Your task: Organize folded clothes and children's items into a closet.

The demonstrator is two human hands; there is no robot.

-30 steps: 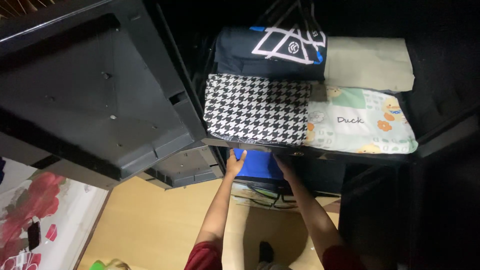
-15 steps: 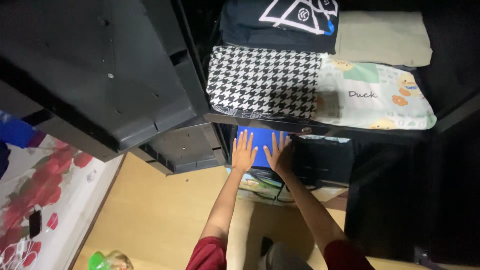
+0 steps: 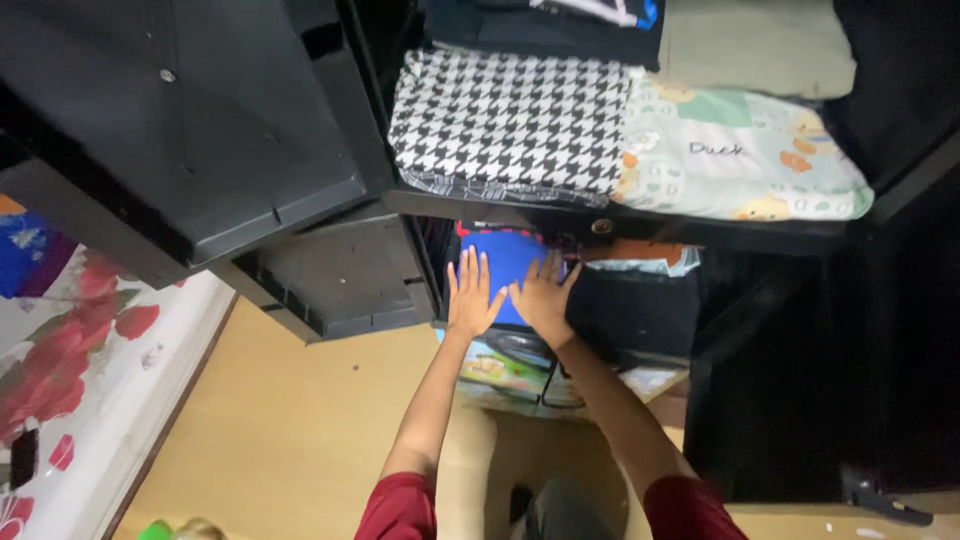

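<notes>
An open black cabinet door stands at the left, beside a shelf bearing a folded houndstooth cloth and a pale cartoon-print cloth. Below that shelf, the left hand and right hand lie flat, fingers spread and gripping nothing, side by side on a folded blue cloth. This sits atop a stack, just left of a black folded pile.

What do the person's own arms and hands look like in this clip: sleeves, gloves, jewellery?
Both hands are bare, with no gloves. The left hand and right hand show no rings or watch that I can make out in the dim light. The forearms are uncovered up to short dark red sleeves, one on each upper arm, at the bottom edge of the head view.
</notes>
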